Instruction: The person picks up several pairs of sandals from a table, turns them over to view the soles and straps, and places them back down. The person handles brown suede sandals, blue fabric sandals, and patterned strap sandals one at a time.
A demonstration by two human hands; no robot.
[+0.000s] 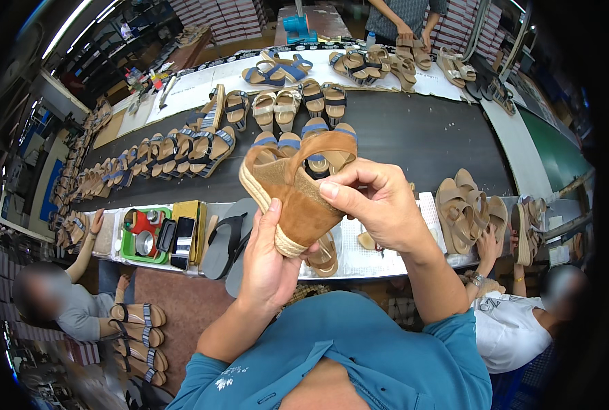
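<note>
A brown suede wedge sandal [308,215] with a braided-rope sole edge is held up in front of my chest, tilted on its side. My left hand [267,256] is wrapped round it from below, with the thumb on its side near the sole. The thumb and bent fingers of my right hand [383,208] pinch the upper's edge by the strap opening. What lies between those fingertips is hidden. Below the held sandal, another tan sandal [323,258] rests on the bench, partly covered by my hand. Grey flip-flops [223,240] with black straps lie left of my left hand.
A dark conveyor belt [420,137] carries rows of strappy sandals [174,152]. A green tray [142,254] with cups, phones [182,242] and a yellow box stand on the bench at left. Tan sandals [458,222] stand at right. Co-workers [85,301] sit on both sides; another stands opposite.
</note>
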